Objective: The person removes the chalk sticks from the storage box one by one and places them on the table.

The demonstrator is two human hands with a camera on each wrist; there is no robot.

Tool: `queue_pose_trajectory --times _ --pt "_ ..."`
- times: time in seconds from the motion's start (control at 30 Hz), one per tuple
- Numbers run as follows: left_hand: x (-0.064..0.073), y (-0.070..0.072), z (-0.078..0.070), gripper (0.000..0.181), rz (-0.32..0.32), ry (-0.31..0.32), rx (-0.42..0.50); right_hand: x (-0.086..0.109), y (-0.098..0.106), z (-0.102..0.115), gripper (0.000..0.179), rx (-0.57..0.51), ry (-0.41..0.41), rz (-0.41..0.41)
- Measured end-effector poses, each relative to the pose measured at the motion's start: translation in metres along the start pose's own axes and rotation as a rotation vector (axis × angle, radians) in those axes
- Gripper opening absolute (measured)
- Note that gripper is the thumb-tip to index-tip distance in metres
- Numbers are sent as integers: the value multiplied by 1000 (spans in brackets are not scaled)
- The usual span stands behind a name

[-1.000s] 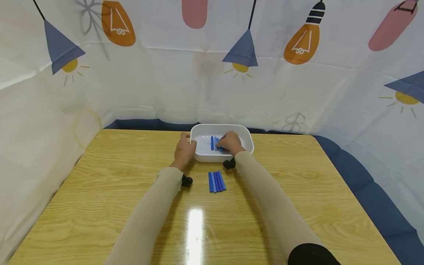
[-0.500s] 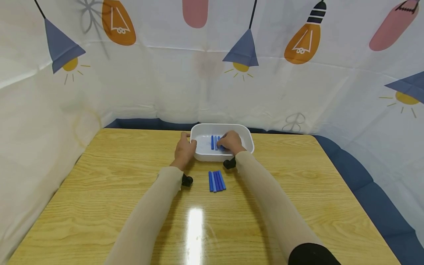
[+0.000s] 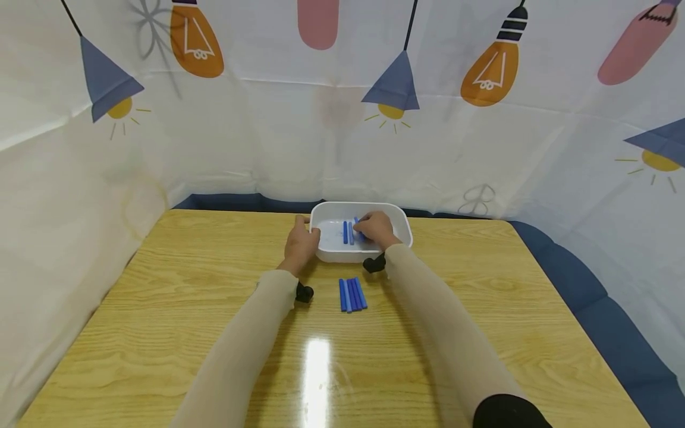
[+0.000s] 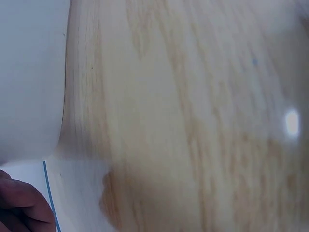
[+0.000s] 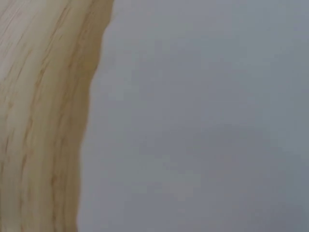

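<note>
A white plastic tray (image 3: 342, 257) stands near the table's far edge in the head view. My left hand (image 3: 301, 245) holds its left end, with the thumb at the rim. In the left wrist view, curled fingers (image 4: 26, 203) show beside the tray's wall (image 4: 31, 77). Inside the tray my right hand (image 3: 377, 228) pinches a thin blue stick (image 3: 357, 220), whose lower part the fingers mostly hide. Just left of it, two blue sticks (image 3: 345, 232) lie side by side on the tray floor. White tray wall (image 5: 193, 116) fills most of the right wrist view.
Several blue sticks (image 3: 349, 295) lie in a row on the wooden table (image 3: 203, 297), between the forearms and in front of the tray. A white printed curtain (image 3: 257, 131) hangs behind the table's far edge.
The right hand has shifted slightly right inside the tray, and the stick at its fingertips now leans a little away from the other two. The left hand keeps its hold on the tray.
</note>
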State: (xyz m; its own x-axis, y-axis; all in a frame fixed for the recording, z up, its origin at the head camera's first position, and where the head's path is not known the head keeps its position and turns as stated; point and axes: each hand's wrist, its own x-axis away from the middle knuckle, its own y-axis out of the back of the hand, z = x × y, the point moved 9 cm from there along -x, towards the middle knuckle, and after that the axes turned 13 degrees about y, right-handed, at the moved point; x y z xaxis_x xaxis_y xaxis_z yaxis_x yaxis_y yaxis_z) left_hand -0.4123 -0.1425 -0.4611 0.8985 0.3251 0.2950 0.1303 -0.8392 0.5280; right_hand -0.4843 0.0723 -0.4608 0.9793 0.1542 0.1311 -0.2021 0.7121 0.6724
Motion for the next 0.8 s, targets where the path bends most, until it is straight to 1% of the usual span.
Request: queue_pose_trajectory --times 0.37,0.57,0.8 --pt "0 -1 0 46 -8 -12 -8 8 9 5 35 -120 -41 -34" --pt "0 1 0 46 -19 -10 -15 11 9 8 36 -128 -53 -19" --pt "0 1 0 45 -20 -11 -14 17 11 12 37 -145 -35 -20"
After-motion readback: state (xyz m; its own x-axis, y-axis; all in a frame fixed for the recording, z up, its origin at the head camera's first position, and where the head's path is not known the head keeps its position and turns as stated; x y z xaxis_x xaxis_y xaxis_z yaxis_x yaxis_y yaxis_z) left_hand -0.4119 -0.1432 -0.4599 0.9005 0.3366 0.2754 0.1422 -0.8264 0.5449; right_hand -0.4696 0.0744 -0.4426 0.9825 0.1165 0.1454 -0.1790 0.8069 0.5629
